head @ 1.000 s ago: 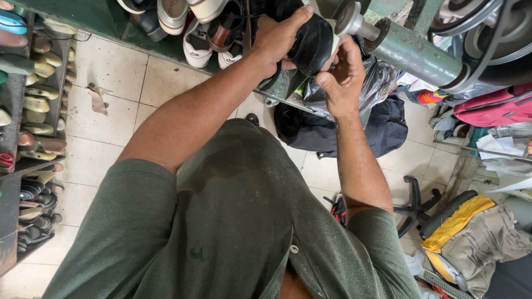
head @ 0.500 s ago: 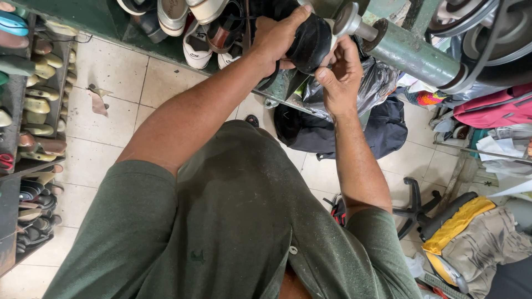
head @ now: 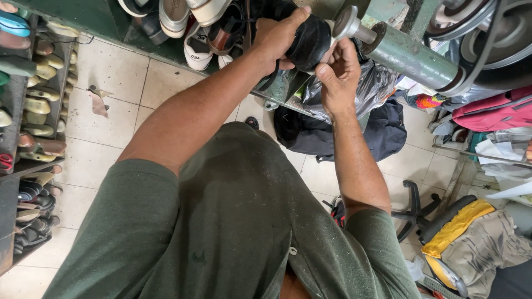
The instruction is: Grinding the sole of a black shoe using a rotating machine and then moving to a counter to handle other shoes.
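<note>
Both hands, left (head: 280,36) and right (head: 339,75), close around a shoe (head: 310,41) against the shaft (head: 410,52). Racks of shoes (head: 27,111) stand left; bags (head: 343,127) lie on the floor below.

Both hands (head: 310,55) raised, arms outstretched, fingers curled
</note>
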